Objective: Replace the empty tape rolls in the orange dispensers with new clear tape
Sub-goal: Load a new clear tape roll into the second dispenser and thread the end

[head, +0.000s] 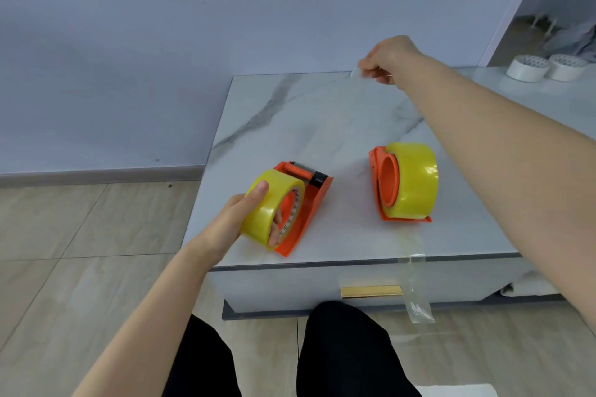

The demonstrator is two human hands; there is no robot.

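The left hand (240, 219) is clamped on a yellow-tinted roll of clear tape (271, 208), thumb on its outer face and fingers hooked through the core, holding it against the left orange dispenser (306, 203), which lies near the worktop's left front corner. That dispenser's black roller points toward the back edge.

The right hand (387, 58) is stretched out over the back edge of the worktop (322, 113), fingers pinched together on the end of a thin clear tape strip (354, 72). The strip is nearly invisible over the marble, so where it runs cannot be told for certain.

The right orange dispenser (383, 180) sits near the front edge, right of the middle, with a full tape roll (414, 179) seated on its orange hub. A loose length of clear tape (416, 284) trails from under it over the front edge and hangs down past the gold drawer handle (371, 291).

Two white tape rolls (545, 68) stand side by side, touching, at the far right back of the worktop. The person's dark-trousered knees (345, 342) are just below the front edge.
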